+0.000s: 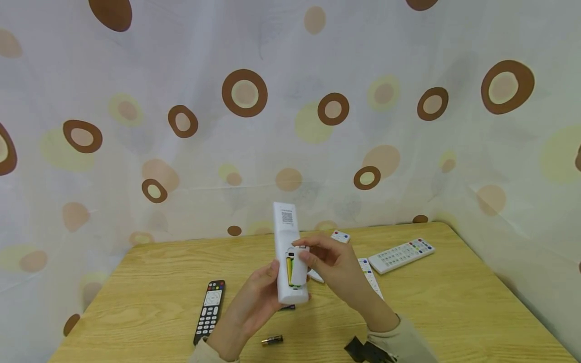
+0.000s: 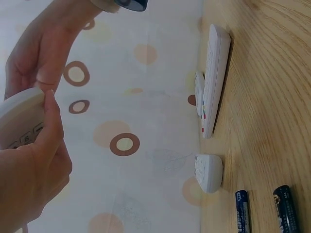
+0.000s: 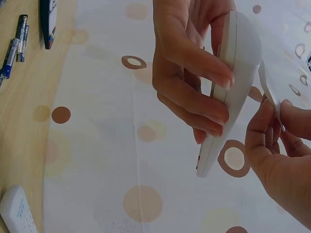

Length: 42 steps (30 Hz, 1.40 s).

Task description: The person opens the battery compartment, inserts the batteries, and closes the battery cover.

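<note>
My left hand (image 1: 254, 300) holds a white remote control (image 1: 285, 237) above the table, its back turned up and fingers wrapped round its sides. In the back is an uncovered battery compartment, where a yellow-green battery (image 1: 289, 272) shows. Between thumb and fingers, my right hand (image 1: 338, 267) pinches the white battery cover (image 1: 300, 269), which overlaps part of the compartment in the head view. From the right wrist, the cover (image 3: 270, 92) appears tilted, its pinched end standing away from the remote's back (image 3: 245, 63). Part of the keypad (image 2: 22, 141) shows in the left wrist view.
A black remote (image 1: 210, 312) lies on the wooden table (image 1: 150, 302) at left. White remotes (image 1: 401, 256) lie at right and behind the hands. A loose battery (image 1: 272, 341) lies near the front, with another (image 1: 288, 307) partly hidden under the held remote. A patterned curtain (image 1: 272, 151) hangs behind.
</note>
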Available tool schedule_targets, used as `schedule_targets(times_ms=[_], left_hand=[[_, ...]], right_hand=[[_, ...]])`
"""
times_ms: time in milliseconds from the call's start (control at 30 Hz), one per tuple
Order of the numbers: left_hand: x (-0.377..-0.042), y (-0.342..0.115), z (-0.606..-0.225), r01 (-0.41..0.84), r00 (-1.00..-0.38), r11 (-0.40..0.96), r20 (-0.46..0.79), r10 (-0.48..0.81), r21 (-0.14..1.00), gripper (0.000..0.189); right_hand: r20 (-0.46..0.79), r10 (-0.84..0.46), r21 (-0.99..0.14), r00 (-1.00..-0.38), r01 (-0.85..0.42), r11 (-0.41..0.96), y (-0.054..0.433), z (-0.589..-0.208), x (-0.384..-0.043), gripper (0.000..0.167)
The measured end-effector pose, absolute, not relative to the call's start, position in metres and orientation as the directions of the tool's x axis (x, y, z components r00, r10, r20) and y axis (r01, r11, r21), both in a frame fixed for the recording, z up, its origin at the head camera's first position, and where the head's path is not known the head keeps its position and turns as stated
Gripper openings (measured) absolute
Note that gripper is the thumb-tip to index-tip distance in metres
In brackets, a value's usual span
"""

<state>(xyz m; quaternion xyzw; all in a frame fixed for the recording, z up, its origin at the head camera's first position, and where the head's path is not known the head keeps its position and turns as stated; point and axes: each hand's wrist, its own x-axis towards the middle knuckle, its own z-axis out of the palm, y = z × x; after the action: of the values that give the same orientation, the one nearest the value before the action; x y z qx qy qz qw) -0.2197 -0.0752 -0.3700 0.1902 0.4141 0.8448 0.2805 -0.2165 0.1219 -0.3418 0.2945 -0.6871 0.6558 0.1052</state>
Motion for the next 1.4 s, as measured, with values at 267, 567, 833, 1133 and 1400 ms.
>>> schedule_targets(times_ms=[267,567,833,1133,1400], left_hand=[[-0.219,-0.075,-0.368,-0.313,-0.765,-0.502,0.099,0.636,0.806,0.049],[-0.22,-0.075,-0.372,-0.264,-0.76,-0.487,0.131,0.636,0.832,0.053],[-0.221,-0.073,-0.371,-0.227,-0.757,-0.496,0.169,0.631,0.838,0.055],[-0.22,-0.075,-0.37,-0.222,-0.755,-0.488,0.168,0.634,0.844,0.057],[-0.221,-0.078,-0.372,-0.192,-0.747,-0.454,0.17,0.643,0.87,0.056]], right_hand=[[0.515,-0.263,-0.847,-0.816,-0.531,-0.01,0.117,-0.344,-0.214,0.019],[0.603,-0.234,-0.763,-0.763,-0.637,0.112,0.113,-0.349,-0.215,0.019],[0.625,-0.171,-0.741,-0.761,-0.648,0.177,0.111,-0.354,-0.218,0.02],[0.51,-0.126,-0.834,-0.851,-0.526,0.17,0.111,-0.356,-0.223,0.046],[0.254,-0.197,-0.945,-0.947,-0.286,0.157,0.115,-0.35,-0.222,0.05]])
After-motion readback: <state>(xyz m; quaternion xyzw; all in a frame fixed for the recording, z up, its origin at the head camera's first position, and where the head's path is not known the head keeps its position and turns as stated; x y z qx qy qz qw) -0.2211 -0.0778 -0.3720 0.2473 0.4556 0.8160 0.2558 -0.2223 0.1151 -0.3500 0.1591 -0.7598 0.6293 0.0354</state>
